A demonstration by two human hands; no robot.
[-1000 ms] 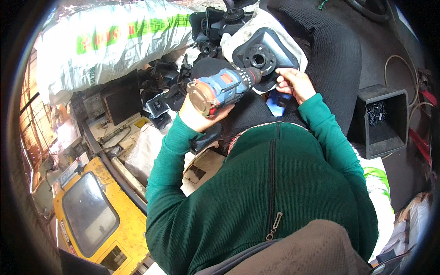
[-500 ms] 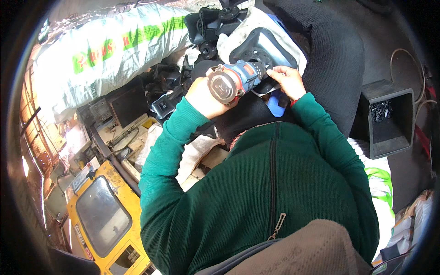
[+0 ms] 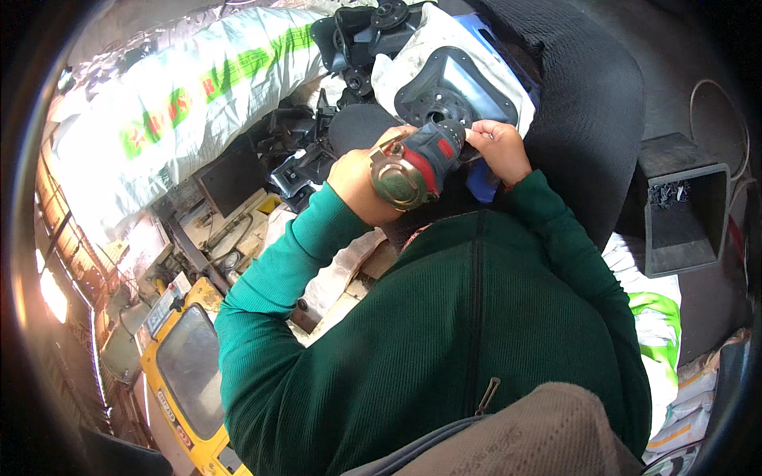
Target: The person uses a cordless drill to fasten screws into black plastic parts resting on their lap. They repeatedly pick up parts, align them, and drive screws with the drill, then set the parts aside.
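Observation:
My left hand (image 3: 355,184) is closed around a blue-and-black cordless drill (image 3: 422,163) with a red band. Its chuck points up and to the right, at the near end of a glossy black moulded part (image 3: 460,79) with a round hub. That part lies on white cloth (image 3: 390,73) over my lap. My right hand (image 3: 505,152) is pinched right beside the drill's tip. Whatever sits between its fingertips is too small to make out. A bit of blue fabric (image 3: 481,184) hangs below the right hand.
Several black parts (image 3: 298,170) are heaped left of my lap, beside a large white-and-green sack (image 3: 198,103). A dark open bin (image 3: 684,242) with small fasteners (image 3: 668,194) stands at the right. A yellow machine panel (image 3: 163,377) is at the lower left.
The drill has turned and its tip has come nearer the black part's hub. My right hand stays pinched beside the tip. The whole view has shifted slightly.

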